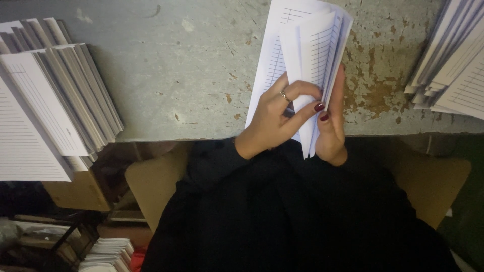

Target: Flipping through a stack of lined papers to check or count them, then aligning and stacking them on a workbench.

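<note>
Pinching the folded ruled sheets (307,55) between your left hand (275,118) and right hand (333,123), you grip light, floppy paper best near its fold.

I am at work in a print or bindery workshop, not an office. My worn grey concrete bench (191,75), chipped and rust-stained, carries fanned stacks of white ruled paper sheets (48,106) on the left and another such stack (454,65) on the right. More white paper bundles (106,254) lie below, beside brown cardboard pieces (151,186).
</note>
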